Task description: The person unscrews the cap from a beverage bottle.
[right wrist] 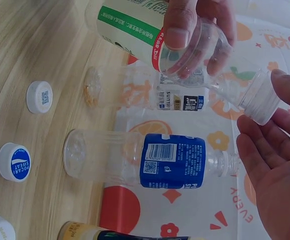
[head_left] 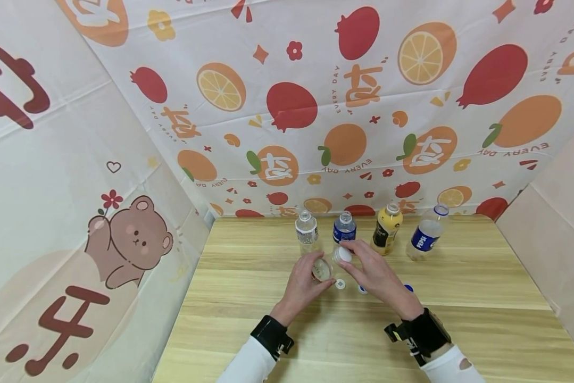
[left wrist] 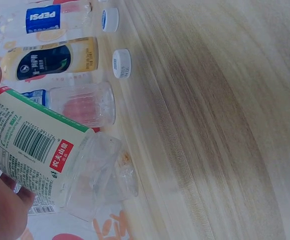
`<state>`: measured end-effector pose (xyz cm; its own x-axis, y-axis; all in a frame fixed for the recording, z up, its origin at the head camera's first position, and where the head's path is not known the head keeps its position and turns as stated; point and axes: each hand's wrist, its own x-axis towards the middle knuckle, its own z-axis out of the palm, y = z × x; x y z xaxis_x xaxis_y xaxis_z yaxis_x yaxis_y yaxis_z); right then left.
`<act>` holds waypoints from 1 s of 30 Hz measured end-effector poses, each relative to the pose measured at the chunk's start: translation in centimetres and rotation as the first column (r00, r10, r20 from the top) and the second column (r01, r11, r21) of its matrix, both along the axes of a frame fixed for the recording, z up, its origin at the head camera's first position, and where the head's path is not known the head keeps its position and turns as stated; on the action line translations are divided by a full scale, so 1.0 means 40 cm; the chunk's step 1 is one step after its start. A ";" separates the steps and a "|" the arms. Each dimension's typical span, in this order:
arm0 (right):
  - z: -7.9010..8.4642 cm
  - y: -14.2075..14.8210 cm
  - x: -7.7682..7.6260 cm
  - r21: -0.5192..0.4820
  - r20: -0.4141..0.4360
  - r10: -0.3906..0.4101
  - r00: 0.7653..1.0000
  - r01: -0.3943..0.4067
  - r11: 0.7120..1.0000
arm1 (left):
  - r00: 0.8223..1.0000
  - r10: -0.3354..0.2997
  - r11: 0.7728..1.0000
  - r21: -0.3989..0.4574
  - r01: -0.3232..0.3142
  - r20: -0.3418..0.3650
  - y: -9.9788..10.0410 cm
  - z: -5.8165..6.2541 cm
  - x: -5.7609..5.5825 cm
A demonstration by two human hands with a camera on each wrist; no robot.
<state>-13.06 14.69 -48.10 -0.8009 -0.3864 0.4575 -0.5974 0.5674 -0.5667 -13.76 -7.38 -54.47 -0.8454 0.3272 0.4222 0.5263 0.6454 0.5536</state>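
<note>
My left hand (head_left: 302, 282) grips a clear plastic bottle (left wrist: 40, 150) with a white, green and red label, fingers wrapped around its body. The bottle is tilted, its neck pointing toward my right hand (head_left: 380, 274). At the neck is a white cap (head_left: 344, 254), and my right thumb and fingers pinch it from both sides. Seen from the right wrist, the ribbed cap (right wrist: 262, 97) sits at the end of the clear neck. Close behind the held bottle stand a clear bottle (head_left: 307, 232) with a white label and a blue-labelled Pocari Sweat bottle (right wrist: 172, 160).
To the right in the same row stand a yellow bottle (head_left: 387, 229) with a dark label and a Pepsi bottle (head_left: 425, 238); the standing bottles show open necks. Loose caps lie in front, including a white one (head_left: 340, 284) and a blue-topped one (right wrist: 20, 163). A patterned cloth (head_left: 291, 106) hangs behind the table.
</note>
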 end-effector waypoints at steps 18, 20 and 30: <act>0.012 -0.008 0.001 -0.019 0.098 -0.068 0.993 0.070 0.997 | 0.996 0.040 0.999 -0.028 -0.042 -0.074 -0.001 0.007 -0.003; 0.017 -0.012 0.002 -0.007 0.140 -0.131 0.981 0.134 0.991 | 0.994 0.053 0.997 -0.044 -0.057 -0.099 0.002 0.013 -0.003; 0.008 -0.025 -0.003 0.034 0.084 -0.226 0.971 0.224 0.974 | 0.969 0.080 0.986 -0.124 -0.111 -0.233 0.005 0.025 0.000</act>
